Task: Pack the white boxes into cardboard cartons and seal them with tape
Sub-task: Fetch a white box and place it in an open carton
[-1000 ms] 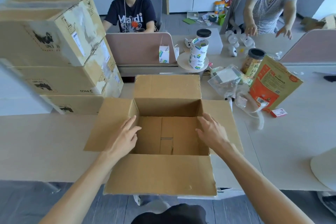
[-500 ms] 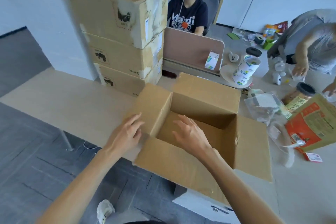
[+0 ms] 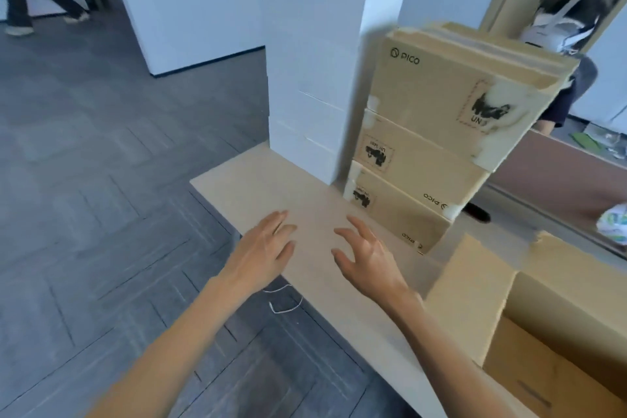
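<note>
Head view: your left hand and right hand are side by side over the bench. The fingers of both are spread apart, slightly bent, and hold nothing. You cannot tell whether they touch the surface. The white boxes stand stacked on the bench at 12 o'clock from your hands. Three stacked cartons marked PICO stand just beside them at 1 o'clock. The open carton sits at 4 o'clock, near your right forearm.
</note>
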Demonstrator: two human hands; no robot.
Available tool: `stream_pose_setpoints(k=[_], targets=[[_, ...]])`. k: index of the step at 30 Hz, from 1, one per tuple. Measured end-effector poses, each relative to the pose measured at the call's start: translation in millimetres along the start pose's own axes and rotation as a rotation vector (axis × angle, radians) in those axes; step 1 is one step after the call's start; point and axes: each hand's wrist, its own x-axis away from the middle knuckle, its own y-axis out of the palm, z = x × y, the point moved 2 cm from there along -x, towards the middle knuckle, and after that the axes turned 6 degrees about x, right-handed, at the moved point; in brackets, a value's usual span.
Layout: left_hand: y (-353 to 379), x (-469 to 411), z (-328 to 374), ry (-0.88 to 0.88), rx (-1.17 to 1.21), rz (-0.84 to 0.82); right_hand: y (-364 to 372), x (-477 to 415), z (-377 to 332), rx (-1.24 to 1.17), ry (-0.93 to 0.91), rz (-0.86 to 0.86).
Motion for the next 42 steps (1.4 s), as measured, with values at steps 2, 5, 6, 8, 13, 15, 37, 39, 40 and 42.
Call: stream_pose_setpoints(k=[2,5,6,8,13,15,37,39,40,42], targets=[[-15,-17,-24,0.001,-0.006,-0.007,-3,-22,-16,-0.032,0.034,0.031],[-32,-47,-44,-0.002,-0.013,0.003,-10,-56,-26,-0.046,0.041,0.075],[-37,-59,-49,0.005,-0.009,0.009,-13,-70,-27,-0.039,0.043,0.083],[-44,-84,-60,0.006,0.002,0.029,-18,-99,-27,-0.031,0.048,0.096],[-64,-147,-93,0.031,0.005,0.062,-31,-179,-27,-0.104,0.048,0.205],[-72,-176,-106,0.017,0.006,0.051,-37,-212,-29,-0.106,0.036,0.24],[-168,-469,-231,0.076,0.567,0.303,-137,-388,-27,-0.264,0.364,0.868],[-168,-482,-242,0.101,0.669,0.279,-138,-395,-21,-0.301,0.378,0.855],[-168,-488,-246,0.109,0.707,0.242,-139,-397,-18,-0.327,0.375,0.849],[-172,-502,-252,0.124,0.728,0.132,-142,-398,-17,-0.403,0.371,0.859]])
